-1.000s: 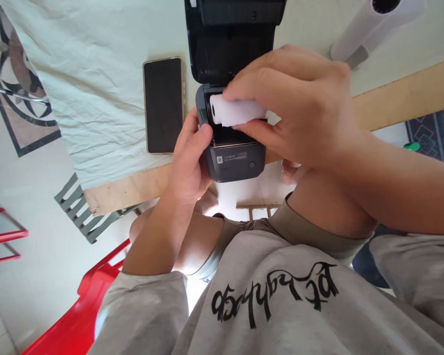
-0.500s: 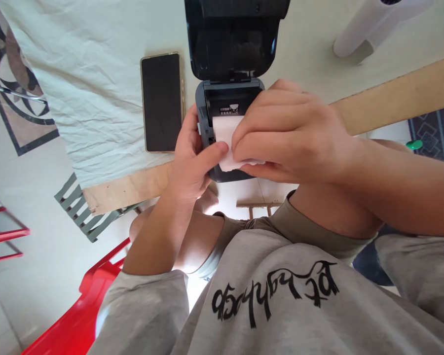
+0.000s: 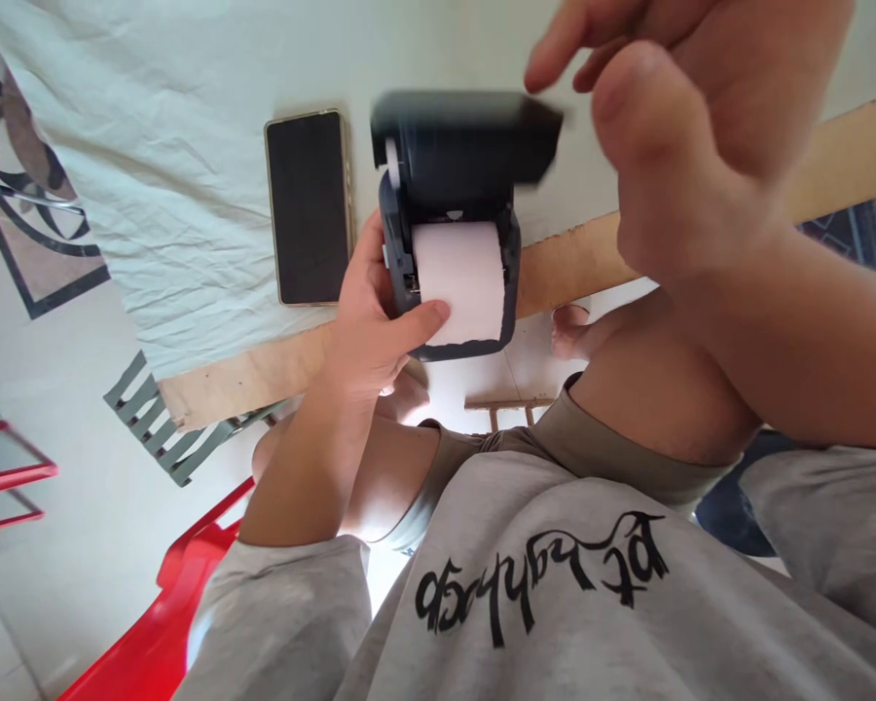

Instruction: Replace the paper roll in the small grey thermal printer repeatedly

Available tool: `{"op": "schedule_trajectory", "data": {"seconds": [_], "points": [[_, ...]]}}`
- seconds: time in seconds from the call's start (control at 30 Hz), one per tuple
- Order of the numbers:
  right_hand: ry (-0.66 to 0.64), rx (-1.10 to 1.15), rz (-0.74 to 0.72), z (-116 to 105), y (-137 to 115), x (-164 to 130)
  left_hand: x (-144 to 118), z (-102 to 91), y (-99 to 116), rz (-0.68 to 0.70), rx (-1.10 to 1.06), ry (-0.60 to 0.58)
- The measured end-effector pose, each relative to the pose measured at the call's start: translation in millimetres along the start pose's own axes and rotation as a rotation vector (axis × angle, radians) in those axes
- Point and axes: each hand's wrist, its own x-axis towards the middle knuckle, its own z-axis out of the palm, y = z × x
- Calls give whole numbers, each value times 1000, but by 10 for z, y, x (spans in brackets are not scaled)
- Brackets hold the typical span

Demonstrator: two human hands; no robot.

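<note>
A small dark label printer [image 3: 398, 253] stands at the table's near edge with a white paper roll [image 3: 458, 282] seated in its bay. A strip of paper hangs over the printer's front. The lid [image 3: 467, 136] is blurred and tilted partway down over the bay. My left hand [image 3: 376, 326] grips the printer's left side, with the thumb pressing the paper strip. My right hand [image 3: 693, 127] hovers above and right of the lid, fingers apart, holding nothing.
A black phone [image 3: 308, 206] lies face up just left of the printer on the pale tablecloth [image 3: 182, 175]. The wooden table edge [image 3: 248, 375] runs below it. A red plastic chair [image 3: 153, 623] and a grey slatted chair [image 3: 161, 428] stand at the lower left.
The paper roll went from my right hand into the printer bay and its strip was pulled forward. My right hand let go and rose. The lid is swinging down.
</note>
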Motion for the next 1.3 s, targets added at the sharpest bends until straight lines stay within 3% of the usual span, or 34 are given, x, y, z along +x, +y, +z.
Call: {"op": "schedule_trajectory", "data": {"seconds": [0.2,0.27,0.37,0.53,0.77,0.93,1.1,1.2,1.3], "points": [[-26,-250,-245,56,-19,53,-6,-71,-80,65,0,-56],[-88,-261,-224,100,-29,58,-32,-56,-62,58,12,-43],[-179,-183,-79,149,-47,64,-52,-10,-31,53,15,-28],[-196,-149,8,160,-68,74,-66,105,35,17,-6,35],[-213,-183,-54,137,-51,67,-79,133,71,-9,-44,70],[-174,-309,-229,136,-72,69,-77,92,18,22,-61,74],[-170,-367,-173,145,-79,102,-37,103,34,37,-81,102],[-187,-335,-187,130,-23,128,-10,168,122,-48,-92,93],[-190,-317,-276,106,45,118,2,244,203,-160,-71,215]]}}
